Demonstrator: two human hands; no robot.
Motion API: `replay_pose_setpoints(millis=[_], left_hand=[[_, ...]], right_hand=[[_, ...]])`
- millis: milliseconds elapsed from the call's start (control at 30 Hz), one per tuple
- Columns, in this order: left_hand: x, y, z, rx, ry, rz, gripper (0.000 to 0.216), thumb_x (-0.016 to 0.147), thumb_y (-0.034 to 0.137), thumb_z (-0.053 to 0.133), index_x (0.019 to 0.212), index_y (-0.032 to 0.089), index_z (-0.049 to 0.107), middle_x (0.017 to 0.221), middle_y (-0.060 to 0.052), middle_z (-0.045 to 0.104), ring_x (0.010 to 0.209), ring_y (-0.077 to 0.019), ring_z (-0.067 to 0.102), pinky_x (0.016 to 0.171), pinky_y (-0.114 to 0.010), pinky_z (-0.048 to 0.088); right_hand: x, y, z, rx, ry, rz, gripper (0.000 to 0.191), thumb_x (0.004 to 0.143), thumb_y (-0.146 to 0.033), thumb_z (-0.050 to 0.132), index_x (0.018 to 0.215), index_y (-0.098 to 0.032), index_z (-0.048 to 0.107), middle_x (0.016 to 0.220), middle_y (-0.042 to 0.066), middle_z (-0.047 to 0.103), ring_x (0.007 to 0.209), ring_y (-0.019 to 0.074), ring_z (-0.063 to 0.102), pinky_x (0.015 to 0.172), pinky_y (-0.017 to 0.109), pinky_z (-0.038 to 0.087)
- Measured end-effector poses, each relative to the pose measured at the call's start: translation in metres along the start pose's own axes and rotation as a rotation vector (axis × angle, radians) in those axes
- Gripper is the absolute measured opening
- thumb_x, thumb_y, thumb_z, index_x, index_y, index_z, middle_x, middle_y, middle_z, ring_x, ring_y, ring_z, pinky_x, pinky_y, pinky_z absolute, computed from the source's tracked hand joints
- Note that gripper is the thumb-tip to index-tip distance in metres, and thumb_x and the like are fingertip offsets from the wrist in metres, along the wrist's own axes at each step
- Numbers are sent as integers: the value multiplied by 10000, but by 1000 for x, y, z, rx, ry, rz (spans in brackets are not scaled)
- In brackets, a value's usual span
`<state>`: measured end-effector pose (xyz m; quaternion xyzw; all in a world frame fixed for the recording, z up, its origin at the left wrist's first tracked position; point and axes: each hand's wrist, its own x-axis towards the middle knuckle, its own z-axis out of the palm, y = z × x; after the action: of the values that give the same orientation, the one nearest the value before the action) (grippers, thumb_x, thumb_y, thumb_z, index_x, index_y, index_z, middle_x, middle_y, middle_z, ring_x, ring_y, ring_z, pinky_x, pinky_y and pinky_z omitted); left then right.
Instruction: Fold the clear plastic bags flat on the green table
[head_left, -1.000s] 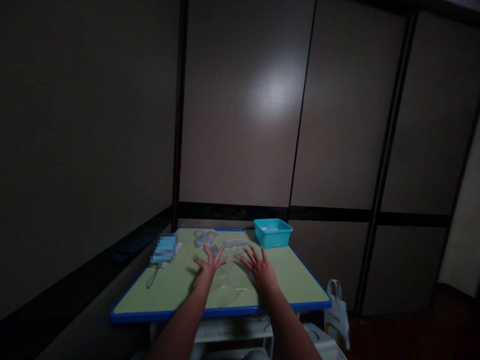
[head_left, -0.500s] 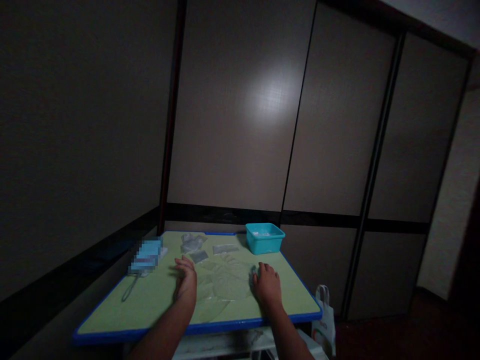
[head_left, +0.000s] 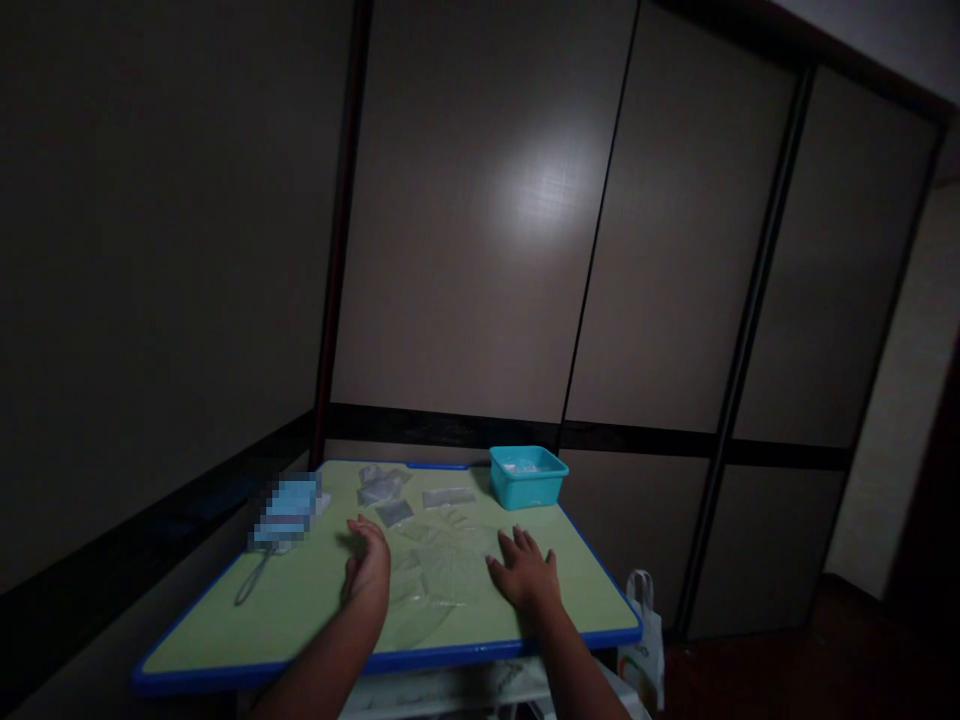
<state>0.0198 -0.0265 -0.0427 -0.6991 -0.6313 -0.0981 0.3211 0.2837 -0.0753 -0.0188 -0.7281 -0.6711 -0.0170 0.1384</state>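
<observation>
A clear plastic sheet or bag [head_left: 439,580] lies flat on the green table top [head_left: 300,600] between my hands. My left hand [head_left: 367,570] rests at its left edge, turned on its side with the fingers curled inward; whether it grips the plastic I cannot tell. My right hand [head_left: 527,578] lies flat at the sheet's right edge with its fingers spread apart and nothing in it.
A teal tub [head_left: 527,476] stands at the table's far right corner. Several small clear packets [head_left: 382,485] lie at the back. A blurred blue item [head_left: 285,508] with a cord sits at the left. A white bag [head_left: 643,655] hangs by the right front corner. Dark wall panels stand behind.
Both hands drew back from the far part of the sheet and moved apart to its sides. The right hand went from curled to flat and spread. The view shifted slightly right.
</observation>
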Motion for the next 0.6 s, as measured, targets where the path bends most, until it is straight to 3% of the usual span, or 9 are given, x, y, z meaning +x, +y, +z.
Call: replay_pose_setpoints(millis=[133, 233, 300, 467, 600], left_hand=[[-3, -18, -26, -70, -2, 5, 422, 731, 16, 338, 1057, 76, 599, 995, -183, 620, 1011, -297, 525, 951, -550, 270], [-11, -41, -42, -157, 40, 53, 455, 774, 30, 323, 1139, 172, 555, 1124, -140, 574, 1050, -268, 485, 940, -528, 261], [-19, -51, -47, -237, 6, 11, 429, 786, 74, 357, 1141, 211, 555, 1189, -112, 543, 1095, -268, 451, 943, -531, 250], [-47, -46, -61, -517, -4, 154, 317, 836, 326, 414, 1101, 270, 578, 1202, -47, 544, 1148, -208, 420, 1016, -438, 218], [-60, -37, -74, -612, -54, 357, 421, 784, 471, 493, 1185, 343, 515, 1344, -21, 431, 1257, -233, 318, 1046, -458, 184]], right_hand=[[1, 0, 0, -13, -19, -1, 601, 809, -596, 265, 1343, -323, 288, 1444, 76, 210, 1311, 281, 171, 961, 621, 103], [2, 0, 0, -18, -20, 2, 605, 808, -595, 270, 1343, -313, 292, 1441, 80, 218, 1309, 284, 174, 961, 617, 108], [2, 0, 0, -12, -14, 2, 608, 807, -591, 279, 1340, -300, 301, 1437, 88, 228, 1308, 282, 178, 963, 611, 112], [0, -1, -2, 17, 16, 10, 617, 795, -590, 312, 1321, -270, 341, 1425, 110, 254, 1302, 279, 197, 965, 593, 124], [-3, -3, -5, 27, 15, 24, 628, 790, -590, 327, 1324, -258, 340, 1423, 113, 257, 1301, 272, 199, 979, 563, 126]])
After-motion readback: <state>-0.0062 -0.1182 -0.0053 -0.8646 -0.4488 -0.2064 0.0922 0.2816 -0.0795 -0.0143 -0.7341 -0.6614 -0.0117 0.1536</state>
